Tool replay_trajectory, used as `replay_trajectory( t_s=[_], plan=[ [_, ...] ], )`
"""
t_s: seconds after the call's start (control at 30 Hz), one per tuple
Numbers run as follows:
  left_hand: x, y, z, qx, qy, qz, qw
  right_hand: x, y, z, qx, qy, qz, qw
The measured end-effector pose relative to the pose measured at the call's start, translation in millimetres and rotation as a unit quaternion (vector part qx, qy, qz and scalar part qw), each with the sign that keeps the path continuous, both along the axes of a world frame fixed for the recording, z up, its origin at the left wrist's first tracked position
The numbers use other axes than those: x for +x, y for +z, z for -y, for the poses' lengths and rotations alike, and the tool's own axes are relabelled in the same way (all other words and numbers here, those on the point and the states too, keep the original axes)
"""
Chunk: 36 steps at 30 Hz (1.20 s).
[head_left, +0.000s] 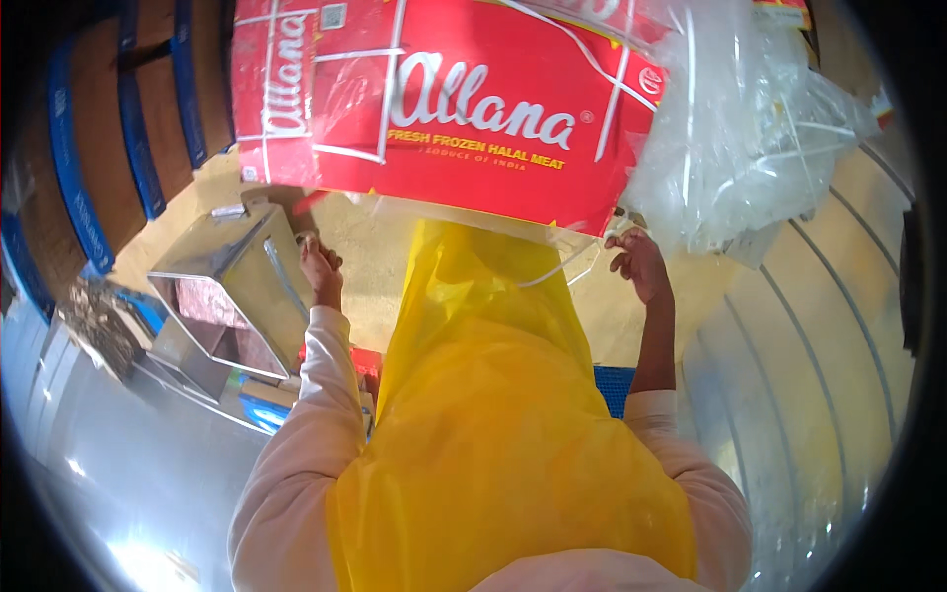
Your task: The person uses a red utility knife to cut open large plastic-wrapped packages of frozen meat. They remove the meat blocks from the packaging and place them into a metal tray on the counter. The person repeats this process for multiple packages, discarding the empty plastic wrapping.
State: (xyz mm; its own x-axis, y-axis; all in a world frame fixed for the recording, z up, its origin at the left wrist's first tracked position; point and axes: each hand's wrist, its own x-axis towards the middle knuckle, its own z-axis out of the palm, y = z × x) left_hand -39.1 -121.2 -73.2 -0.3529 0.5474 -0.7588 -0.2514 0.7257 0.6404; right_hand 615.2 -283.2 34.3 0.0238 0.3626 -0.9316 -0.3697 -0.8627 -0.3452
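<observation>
A large red carton bound with white straps is in front of me at the top of the view, partly under clear plastic. My left hand is closed, fingers curled, just below the carton's left end and beside a shiny metal box; whatever it may hold is hidden. Under the carton's right corner, my right hand has its fingers bent together. A loose thin white strap loops down from the carton and runs up to those fingertips, which appear to pinch it.
Crumpled clear plastic sheeting bulges at the right of the carton. The open metal box at left has a frosty pinkish block inside. Brown cartons with blue bands are stacked far left. Ribbed pale metal curves along the right.
</observation>
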Motion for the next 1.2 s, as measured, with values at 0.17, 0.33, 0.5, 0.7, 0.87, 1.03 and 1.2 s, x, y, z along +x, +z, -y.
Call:
replay_trajectory(
  t_s=[0.17, 0.33, 0.5, 0.7, 0.87, 1.03, 1.2],
  plan=[
    [28.6, -29.1, -56.7, 0.050, -0.127, -0.087, 0.987, -64.9, -84.1, 50.6, 0.030, -0.389, -0.168, 0.905],
    [44.0, -76.3, -84.1, 0.014, 0.038, -0.110, 0.993, -97.7, -139.9, 102.3, 0.138, -0.539, -0.403, 0.726],
    [104.1, -78.5, -77.9, 0.136, 0.052, 0.081, 0.986, -129.7, -151.7, 28.0, 0.087, -0.597, -0.248, 0.758],
    [122.0, -87.6, -96.2, 0.099, 0.212, 0.213, 0.949, -139.1, -141.2, -32.7, 0.135, -0.610, -0.293, 0.724],
    [136.3, -66.7, -107.9, 0.098, 0.209, 0.252, 0.940, -140.4, -120.5, -45.1, 0.119, -0.618, -0.310, 0.713],
    [135.2, -62.4, -91.1, 0.099, 0.222, 0.136, 0.961, -113.4, -155.5, -4.4, 0.081, -0.670, -0.329, 0.661],
    [112.5, -68.4, -97.9, 0.083, 0.155, -0.060, 0.983, -124.1, -137.8, -40.8, 0.173, -0.511, -0.199, 0.818]
  ],
)
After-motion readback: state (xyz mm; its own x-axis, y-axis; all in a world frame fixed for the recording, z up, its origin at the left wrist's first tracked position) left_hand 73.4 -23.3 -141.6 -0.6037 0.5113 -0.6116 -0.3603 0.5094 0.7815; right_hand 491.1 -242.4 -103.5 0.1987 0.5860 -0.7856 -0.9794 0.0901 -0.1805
